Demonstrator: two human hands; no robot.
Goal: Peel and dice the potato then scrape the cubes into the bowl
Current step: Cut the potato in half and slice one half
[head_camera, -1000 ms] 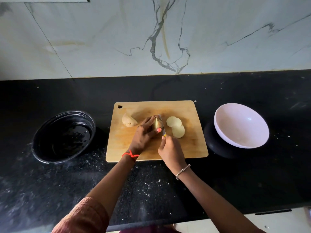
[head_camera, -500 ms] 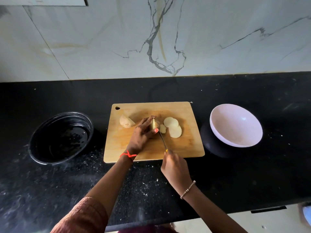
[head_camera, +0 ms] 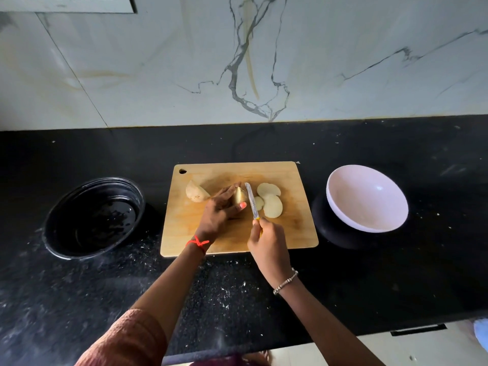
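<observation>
We see a black table speckled with pale flecks, densest along its near middle; on its left part sits a round black basin, glossy inside, well apart from the pink-white bowl's side of the table; behind the table rises a pale marble wall crossed by dark grey veins and a yellowish streak near the centre; a thin seam runs slantwise down the wall's left part; at the upper left corner we see the edge of a white switch plate; below the table's near right edge shows a pale floor.
</observation>
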